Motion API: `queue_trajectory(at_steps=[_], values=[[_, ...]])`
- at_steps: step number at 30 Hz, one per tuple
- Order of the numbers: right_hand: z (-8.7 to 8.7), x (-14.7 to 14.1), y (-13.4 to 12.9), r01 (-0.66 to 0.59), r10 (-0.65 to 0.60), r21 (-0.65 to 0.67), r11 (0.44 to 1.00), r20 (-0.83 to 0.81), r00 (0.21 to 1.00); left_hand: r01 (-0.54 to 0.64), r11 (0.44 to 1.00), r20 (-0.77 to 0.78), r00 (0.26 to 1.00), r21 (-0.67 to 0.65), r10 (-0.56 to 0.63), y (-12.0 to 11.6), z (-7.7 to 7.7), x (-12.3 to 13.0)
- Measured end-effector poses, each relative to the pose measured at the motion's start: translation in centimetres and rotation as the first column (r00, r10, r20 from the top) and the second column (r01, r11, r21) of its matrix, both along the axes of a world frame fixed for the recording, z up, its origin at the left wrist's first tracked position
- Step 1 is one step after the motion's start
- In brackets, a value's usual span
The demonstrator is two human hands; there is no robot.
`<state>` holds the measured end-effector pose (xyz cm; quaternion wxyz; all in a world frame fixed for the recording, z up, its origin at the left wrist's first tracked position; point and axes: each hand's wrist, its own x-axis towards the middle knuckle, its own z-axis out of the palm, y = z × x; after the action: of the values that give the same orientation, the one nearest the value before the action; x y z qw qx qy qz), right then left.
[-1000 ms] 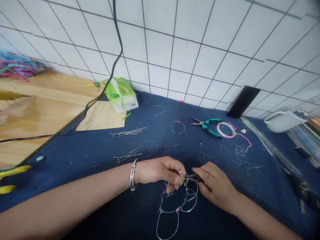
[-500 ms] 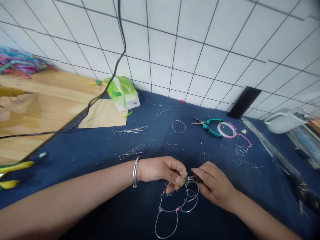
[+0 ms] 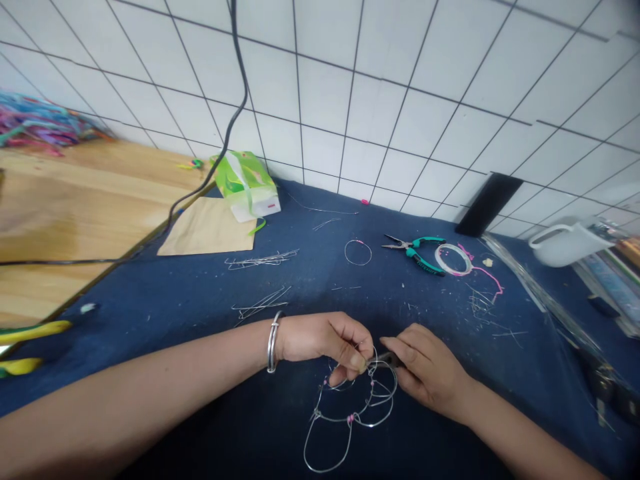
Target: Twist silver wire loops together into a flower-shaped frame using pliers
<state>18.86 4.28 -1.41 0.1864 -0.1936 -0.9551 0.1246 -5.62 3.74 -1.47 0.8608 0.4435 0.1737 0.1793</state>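
Thumb and fingers of my left hand (image 3: 333,343) pinch the top of a wire piece (image 3: 333,419), made of silver loops with small pink beads. The loops hang below the fingers. On the right, my right hand (image 3: 427,367) is closed round dark pliers (image 3: 387,360), mostly hidden in the palm, their jaws at the wire beside my left fingertips. A single wire ring (image 3: 358,264) with pink beads lies on the blue cloth beyond my hands.
Teal-handled pliers (image 3: 423,255) and a white ring-shaped dish (image 3: 453,273) lie at the right. Bent wires (image 3: 263,260) lie left of centre, near a green tissue pack (image 3: 245,187). A white jug (image 3: 567,243) stands far right.
The hanging wire loops have swung slightly to the left. Both hands keep nearly the same place and hold. At the far left, a yellow thing over the wooden board has mostly gone from view.
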Motion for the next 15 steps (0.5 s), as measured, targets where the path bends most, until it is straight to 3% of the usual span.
queue_trajectory(at_steps=[7, 15], values=[[0.6, -1.2, 0.9, -0.031, 0.029, -0.047, 0.998, -0.038, 0.999, -0.034, 0.999, 0.027, 0.999, 0.003, 0.034, 0.5, 0.4, -0.7], [0.7, -4.3, 4.3, -0.124, 0.132, 0.096, 0.988, -0.080, 0.988, -0.135, 0.982, -0.012, 0.990, 0.130, 0.137, 2.0, 1.4, -3.5]])
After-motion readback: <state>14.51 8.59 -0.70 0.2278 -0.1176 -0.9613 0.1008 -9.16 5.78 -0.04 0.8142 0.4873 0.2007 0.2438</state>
